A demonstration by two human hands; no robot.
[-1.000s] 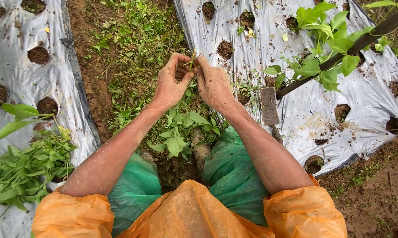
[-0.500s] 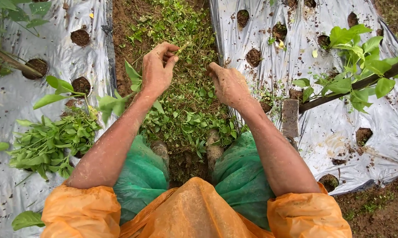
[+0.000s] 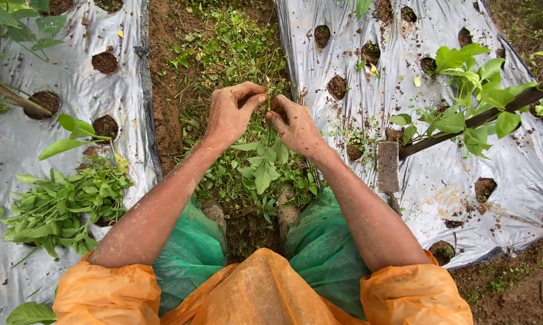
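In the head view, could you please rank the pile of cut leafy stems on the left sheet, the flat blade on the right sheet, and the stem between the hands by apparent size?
1. Pile of cut leafy stems: largest.
2. Flat blade.
3. Stem, pinched by left hand and right hand: smallest, though partly hidden.

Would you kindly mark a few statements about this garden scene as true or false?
1. Both hands pinch one thin green stem between them. True: the left hand and right hand meet on it.
2. A pile of cut leafy sprigs lies on the plastic mulch sheet at the person's left. True.
3. The person wears gloves. False: both hands are bare and soiled.
4. The mulch sheet is black. False: it is silvery grey, with round planting holes.
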